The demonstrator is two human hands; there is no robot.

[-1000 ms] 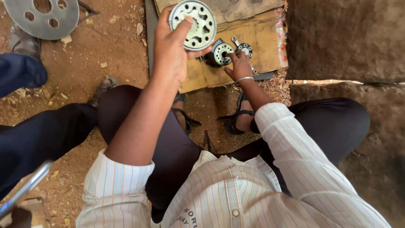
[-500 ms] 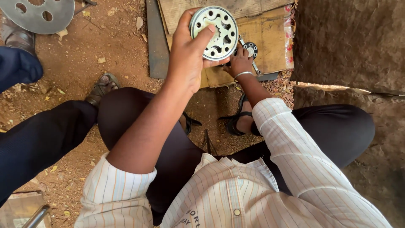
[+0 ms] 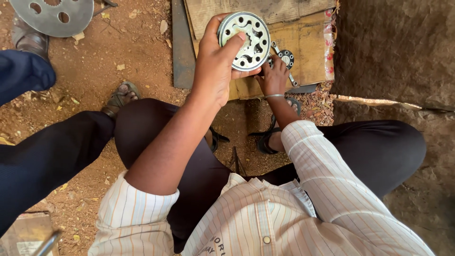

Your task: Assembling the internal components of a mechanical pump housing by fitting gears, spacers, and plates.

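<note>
Left hand (image 3: 215, 66) fingers pinching the slotted metal disc (image 3: 244, 41); right hand (image 3: 274, 78) seems pressed on a small black gear (image 3: 286, 58), hard to tell.

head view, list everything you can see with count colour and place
slotted disc: 1, silver, held up in left hand
small geared part: 1, dark and silver, on cardboard by right hand
cardboard: 1, brown, top centre on ground
big disc: 1, grey, top left on dirt
other person's leg: 1, dark blue, left
sandals: 3 seen, dark, on dirt
left hand: grips slotted disc
right hand: rests at small geared part
</note>
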